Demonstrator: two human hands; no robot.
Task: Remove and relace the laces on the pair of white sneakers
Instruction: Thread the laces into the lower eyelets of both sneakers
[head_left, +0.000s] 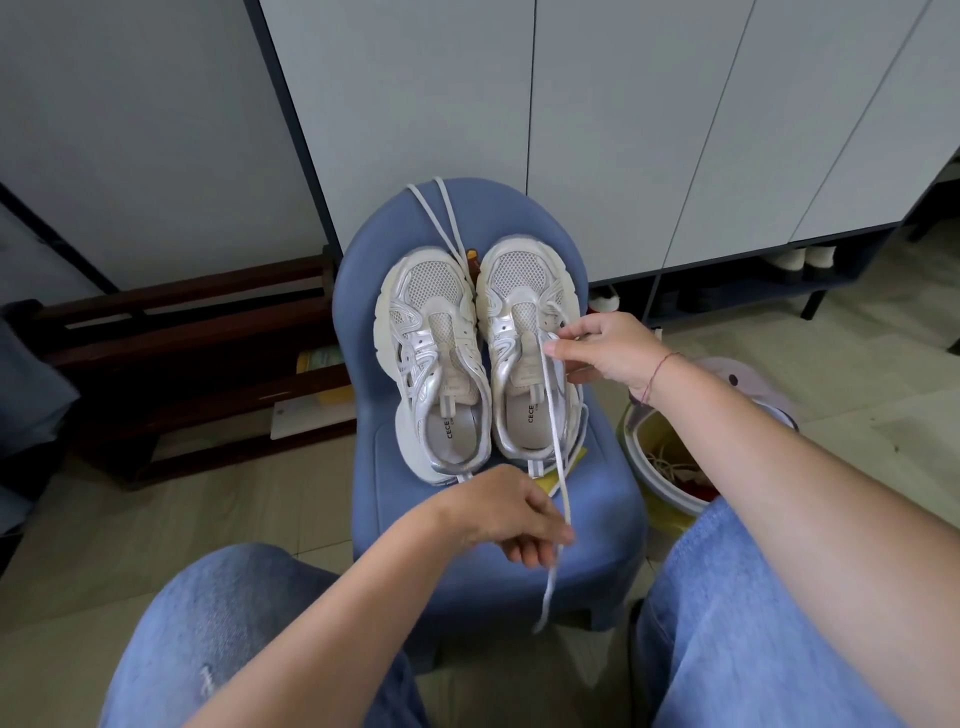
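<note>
Two white sneakers stand side by side on a blue chair (498, 566), toes pointing away from me. The left sneaker (434, 364) has no lace in it. Its loose lace (441, 221) lies over the chair's back edge, running down between the two toes. My right hand (602, 348) pinches a lace at the right sneaker's (530, 343) eyelets. That white lace (558, 452) runs down from there to my left hand (509, 512), which pinches it near the chair's front. The lace's free end hangs below my left hand.
A white bucket (670, 467) with cords and red bits inside stands right of the chair. A dark wooden rack (182, 364) sits at the left. White cabinet doors (623, 130) rise behind, with shoes on a low shelf under them. My knees in jeans frame the chair.
</note>
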